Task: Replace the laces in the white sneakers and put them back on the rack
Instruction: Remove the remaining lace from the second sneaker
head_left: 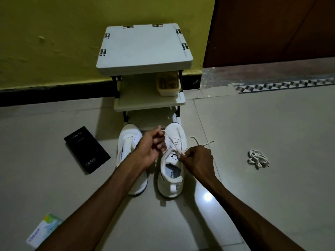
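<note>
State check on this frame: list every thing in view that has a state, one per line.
left hand, pinches the lace over the toe.
right hand, pinches the lace by the tongue.
lace, partly threaded, ends loose.
right sneaker, upright on floor, partly laced.
left sneaker, upright beside it, untouched.
lace bundle, loose on floor, untouched.
rack, standing, holds no sneakers.
container, on middle shelf.
black box, flat on floor, closed.

White sneakers side by side on floor, toes toward rack; lace part-threaded through right one; bundle of laces lying well right.
</note>
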The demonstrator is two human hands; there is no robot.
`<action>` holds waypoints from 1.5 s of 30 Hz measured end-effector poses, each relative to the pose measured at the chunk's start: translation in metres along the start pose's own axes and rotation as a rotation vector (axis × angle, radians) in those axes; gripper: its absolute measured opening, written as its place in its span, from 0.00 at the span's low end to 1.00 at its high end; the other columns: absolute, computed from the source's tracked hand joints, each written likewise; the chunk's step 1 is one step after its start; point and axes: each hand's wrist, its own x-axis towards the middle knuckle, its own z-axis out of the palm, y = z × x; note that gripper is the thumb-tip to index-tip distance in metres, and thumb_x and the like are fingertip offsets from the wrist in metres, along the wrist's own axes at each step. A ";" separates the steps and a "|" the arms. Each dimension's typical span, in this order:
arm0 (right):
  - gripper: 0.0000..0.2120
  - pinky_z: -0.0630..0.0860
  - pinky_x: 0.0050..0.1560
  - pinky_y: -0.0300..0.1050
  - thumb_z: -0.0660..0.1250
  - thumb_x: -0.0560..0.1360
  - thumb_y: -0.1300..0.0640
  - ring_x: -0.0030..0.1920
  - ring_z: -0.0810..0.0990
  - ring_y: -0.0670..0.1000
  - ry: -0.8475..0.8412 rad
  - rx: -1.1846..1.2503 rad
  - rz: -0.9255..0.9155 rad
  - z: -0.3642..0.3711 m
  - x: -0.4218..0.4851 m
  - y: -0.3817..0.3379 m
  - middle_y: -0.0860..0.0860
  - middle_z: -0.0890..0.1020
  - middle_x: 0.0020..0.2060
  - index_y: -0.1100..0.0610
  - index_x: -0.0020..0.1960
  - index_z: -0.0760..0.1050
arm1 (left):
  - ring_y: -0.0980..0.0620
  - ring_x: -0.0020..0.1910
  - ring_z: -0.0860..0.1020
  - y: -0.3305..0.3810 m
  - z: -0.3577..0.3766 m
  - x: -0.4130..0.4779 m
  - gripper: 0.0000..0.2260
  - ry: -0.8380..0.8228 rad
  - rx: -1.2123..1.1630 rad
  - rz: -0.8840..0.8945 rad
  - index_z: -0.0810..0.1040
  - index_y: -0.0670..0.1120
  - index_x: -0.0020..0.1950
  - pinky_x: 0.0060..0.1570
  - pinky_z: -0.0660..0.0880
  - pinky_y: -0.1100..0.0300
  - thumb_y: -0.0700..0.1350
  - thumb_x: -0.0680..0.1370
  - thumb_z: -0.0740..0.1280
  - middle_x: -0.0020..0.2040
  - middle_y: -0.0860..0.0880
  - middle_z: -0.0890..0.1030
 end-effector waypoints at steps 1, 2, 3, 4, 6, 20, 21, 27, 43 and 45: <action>0.15 0.80 0.33 0.49 0.74 0.69 0.51 0.27 0.80 0.50 -0.017 0.007 0.008 0.000 0.000 -0.001 0.53 0.80 0.25 0.60 0.30 0.78 | 0.55 0.24 0.60 0.005 -0.002 -0.001 0.17 -0.029 0.271 -0.044 0.76 0.43 0.39 0.27 0.60 0.62 0.51 0.82 0.59 0.24 0.53 0.62; 0.16 0.80 0.33 0.49 0.74 0.69 0.50 0.27 0.80 0.51 -0.020 -0.002 0.012 0.000 0.001 -0.002 0.54 0.80 0.25 0.61 0.31 0.79 | 0.56 0.24 0.60 0.011 0.002 -0.004 0.19 -0.073 0.659 -0.040 0.80 0.42 0.41 0.26 0.58 0.63 0.54 0.82 0.60 0.25 0.53 0.64; 0.17 0.77 0.32 0.47 0.74 0.70 0.48 0.27 0.80 0.51 -0.018 -0.024 0.012 0.001 0.002 -0.003 0.54 0.80 0.25 0.61 0.31 0.79 | 0.57 0.24 0.62 0.016 0.009 -0.009 0.19 -0.120 0.989 -0.015 0.83 0.43 0.42 0.27 0.59 0.64 0.55 0.81 0.62 0.26 0.53 0.68; 0.18 0.74 0.31 0.45 0.74 0.69 0.47 0.27 0.80 0.51 -0.010 -0.047 0.007 0.000 0.002 -0.003 0.54 0.79 0.24 0.61 0.30 0.78 | 0.59 0.25 0.65 0.019 0.017 -0.015 0.18 -0.123 1.119 0.046 0.84 0.45 0.41 0.28 0.62 0.65 0.54 0.81 0.62 0.30 0.53 0.73; 0.17 0.72 0.30 0.42 0.75 0.69 0.48 0.26 0.78 0.48 -0.004 -0.058 -0.009 -0.001 0.002 -0.003 0.52 0.79 0.23 0.60 0.30 0.78 | 0.58 0.29 0.68 0.025 0.022 -0.015 0.14 -0.053 0.807 0.179 0.80 0.46 0.39 0.35 0.66 0.64 0.48 0.82 0.62 0.33 0.51 0.75; 0.15 0.79 0.34 0.50 0.76 0.67 0.51 0.28 0.81 0.53 -0.080 -0.006 0.005 0.002 0.012 0.000 0.54 0.81 0.26 0.62 0.31 0.79 | 0.53 0.48 0.81 0.047 0.016 -0.033 0.11 0.004 0.026 0.459 0.73 0.45 0.39 0.51 0.77 0.57 0.48 0.79 0.60 0.45 0.48 0.81; 0.16 0.80 0.34 0.50 0.76 0.67 0.51 0.29 0.81 0.53 -0.077 -0.008 0.009 0.001 0.013 0.000 0.55 0.81 0.26 0.62 0.31 0.79 | 0.50 0.52 0.81 0.048 0.014 -0.034 0.12 -0.030 -0.052 0.420 0.73 0.45 0.40 0.56 0.78 0.53 0.47 0.81 0.58 0.48 0.46 0.82; 0.17 0.79 0.33 0.47 0.75 0.69 0.48 0.26 0.80 0.50 -0.102 -0.010 0.012 0.002 0.012 0.001 0.52 0.80 0.25 0.59 0.31 0.78 | 0.46 0.59 0.76 0.018 0.011 -0.026 0.21 0.372 0.924 0.178 0.68 0.44 0.67 0.52 0.75 0.54 0.56 0.81 0.63 0.62 0.45 0.74; 0.21 0.63 0.28 0.42 0.70 0.72 0.55 0.24 0.67 0.47 -0.045 -0.079 0.000 -0.002 0.008 0.017 0.48 0.66 0.20 0.56 0.25 0.66 | 0.45 0.36 0.80 -0.029 -0.033 -0.005 0.36 0.430 0.798 0.041 0.57 0.51 0.71 0.38 0.80 0.50 0.39 0.71 0.75 0.43 0.41 0.82; 0.18 0.72 0.32 0.44 0.72 0.71 0.54 0.28 0.75 0.52 -0.088 -0.031 0.059 -0.003 0.012 0.017 0.52 0.73 0.22 0.59 0.27 0.72 | 0.47 0.40 0.81 -0.028 -0.028 -0.005 0.31 0.404 0.946 0.105 0.62 0.50 0.67 0.44 0.81 0.48 0.40 0.70 0.75 0.43 0.45 0.82</action>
